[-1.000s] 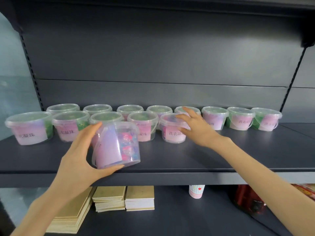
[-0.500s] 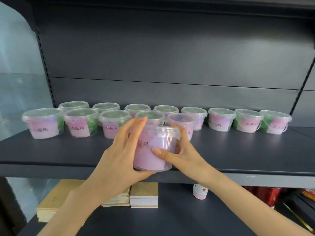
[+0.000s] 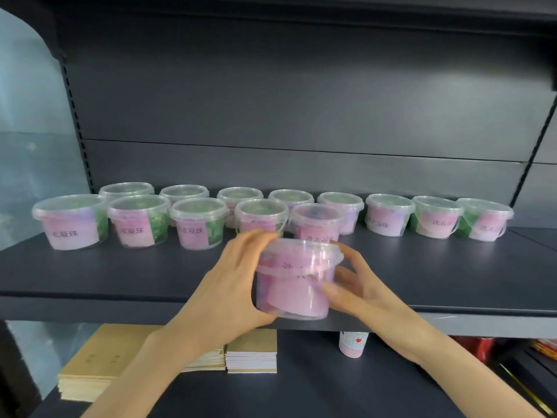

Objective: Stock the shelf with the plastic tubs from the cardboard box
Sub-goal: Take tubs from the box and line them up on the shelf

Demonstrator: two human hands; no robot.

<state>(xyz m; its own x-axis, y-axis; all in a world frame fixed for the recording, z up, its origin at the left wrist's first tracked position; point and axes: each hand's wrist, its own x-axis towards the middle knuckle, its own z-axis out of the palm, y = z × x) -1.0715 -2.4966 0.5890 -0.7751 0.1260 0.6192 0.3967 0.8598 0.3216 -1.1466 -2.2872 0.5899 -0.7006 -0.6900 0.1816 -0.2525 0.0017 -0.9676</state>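
Clear round plastic tub point(image 3: 297, 279), its pink label blurred, sat clasped between left hand point(image 3: 229, 292) and right hand point(image 3: 357, 286) at the dark shelf point(image 3: 120, 276) edge.

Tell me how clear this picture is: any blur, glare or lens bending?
Head view: the tub held by the left hand and the right hand is smeared and its label is unreadable, while labels on the row of tubs behind read clearer; a soft bright patch lies on the back panel at upper right; the wide lens splays the slotted uprights outward toward the top.
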